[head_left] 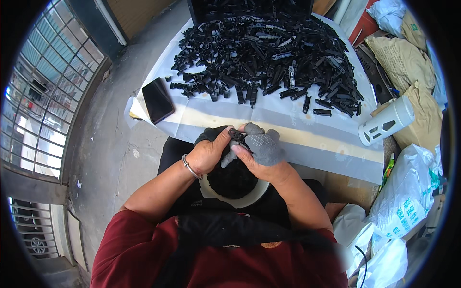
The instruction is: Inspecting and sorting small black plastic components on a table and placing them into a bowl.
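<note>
**Small black part pinched between both hands at the worktop edge**

At the far left a barred window (45,91) runs along the wall, with bare concrete floor (113,139) beside it. The worktop (307,139) is covered with a pale, translucent sheet. Near its left edge lies a dark phone (157,100), face up. Further back, a wide heap of small black plastic parts (269,53) spreads across most of the surface, with loose pieces trailing toward the near edge. On the right a white cylindrical bottle (387,120) lies tipped on its side at the worktop's corner. Sacks and white bags (408,192) are stacked beyond it.

The left hand (207,154), bare and wearing a metal bangle at the wrist, has its grip closed, thumb and fingers pinching a small black part (236,135). The right hand (261,151), with grey knitted covers on its fingers, closes on the same part from the other side. The part sits between the two grips, just in front of the worktop's near edge and above a round bowl of black pieces (234,180) in the person's lap.
</note>
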### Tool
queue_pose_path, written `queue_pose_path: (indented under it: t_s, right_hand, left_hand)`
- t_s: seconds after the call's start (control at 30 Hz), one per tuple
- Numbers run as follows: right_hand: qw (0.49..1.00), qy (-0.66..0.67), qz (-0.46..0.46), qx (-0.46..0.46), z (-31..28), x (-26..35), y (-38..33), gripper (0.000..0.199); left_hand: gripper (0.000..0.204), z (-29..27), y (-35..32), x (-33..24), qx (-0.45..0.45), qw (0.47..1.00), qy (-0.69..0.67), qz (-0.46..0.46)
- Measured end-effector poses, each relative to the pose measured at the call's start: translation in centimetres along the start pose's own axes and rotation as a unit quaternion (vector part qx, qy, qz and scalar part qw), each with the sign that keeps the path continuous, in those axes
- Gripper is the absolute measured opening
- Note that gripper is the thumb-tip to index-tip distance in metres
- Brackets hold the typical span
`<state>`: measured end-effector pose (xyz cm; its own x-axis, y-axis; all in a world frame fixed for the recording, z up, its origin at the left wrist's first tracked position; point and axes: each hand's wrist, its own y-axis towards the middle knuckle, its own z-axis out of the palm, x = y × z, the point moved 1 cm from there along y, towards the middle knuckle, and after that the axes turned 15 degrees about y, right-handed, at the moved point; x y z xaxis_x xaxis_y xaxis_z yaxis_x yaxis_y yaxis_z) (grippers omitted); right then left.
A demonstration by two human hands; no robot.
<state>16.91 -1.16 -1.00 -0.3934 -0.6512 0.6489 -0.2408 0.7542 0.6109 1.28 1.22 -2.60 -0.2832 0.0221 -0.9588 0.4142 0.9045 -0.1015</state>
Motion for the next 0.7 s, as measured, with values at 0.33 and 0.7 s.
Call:
queue_pose_path:
  t_s: [0.33,0.7]
  right_hand:
    - [0.981,-0.167,0.0,0.099,-1.4,-0.1,-0.7,0.022]
    - [0.987,-0.043,0.014,0.155,-0.6,-0.7,-0.1,0.022]
  left_hand:
    - [0.041,-1.4,0.4,-1.0,0.021,0.993,0.118,0.001]
    - [0.039,-3.1,0.6,-2.7,0.075,0.886,0.441,0.119]
